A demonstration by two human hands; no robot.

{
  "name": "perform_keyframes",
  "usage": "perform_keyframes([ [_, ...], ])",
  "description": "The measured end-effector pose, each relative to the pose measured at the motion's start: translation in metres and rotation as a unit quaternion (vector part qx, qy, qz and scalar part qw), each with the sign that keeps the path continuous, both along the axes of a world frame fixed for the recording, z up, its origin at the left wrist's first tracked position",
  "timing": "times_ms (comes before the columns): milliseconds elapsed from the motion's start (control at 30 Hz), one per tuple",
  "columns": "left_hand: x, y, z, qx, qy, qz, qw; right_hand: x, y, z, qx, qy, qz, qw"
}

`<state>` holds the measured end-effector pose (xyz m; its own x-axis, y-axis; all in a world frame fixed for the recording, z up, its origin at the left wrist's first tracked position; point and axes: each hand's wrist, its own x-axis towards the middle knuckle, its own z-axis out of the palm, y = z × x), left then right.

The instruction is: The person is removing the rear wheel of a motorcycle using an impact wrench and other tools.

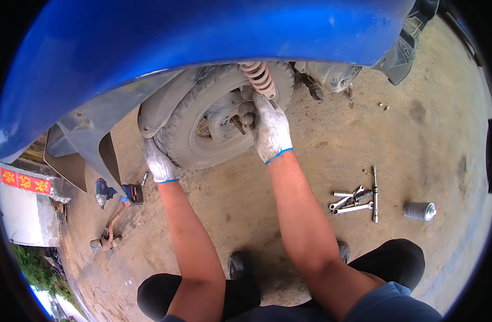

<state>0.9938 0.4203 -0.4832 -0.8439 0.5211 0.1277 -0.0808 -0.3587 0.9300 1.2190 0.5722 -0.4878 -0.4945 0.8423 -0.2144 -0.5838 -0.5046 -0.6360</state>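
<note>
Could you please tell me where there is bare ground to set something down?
Bare ground lies between the spray can and the small metal bits, with another patch below the wheel between the forearms. It is crowded around the wrenches and at the spring, where the right hand is.

Red sign [26,181] above green foliage [32,264]

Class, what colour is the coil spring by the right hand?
The spring is a faded pinkish red, seen best in the head view.
</note>
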Motion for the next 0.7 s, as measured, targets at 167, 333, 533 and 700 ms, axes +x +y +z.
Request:
perform_keyframes([
  [167,-0.010,-0.001,-0.012,-0.035,0.035,0.003,0.999,0.031,0.085,0.010,-0.050,0.211,-0.079,0.973],
  [333,-0.007,-0.008,-0.008,-0.054,0.029,-0.004,0.998,0.032,0.093,0.021,-0.074,0.135,-0.121,0.981],
  [533,-0.043,-0.047,-0.032,-0.267,0.504,0.218,0.792,0.021,0.076,0.027,-0.087,0.142,-0.100,0.981],
  [700,0.135,-0.002,0.013,-0.231,0.413,0.333,0.815,0.043,0.084,0.024,-0.165,0.278,-0.074,0.944],
])
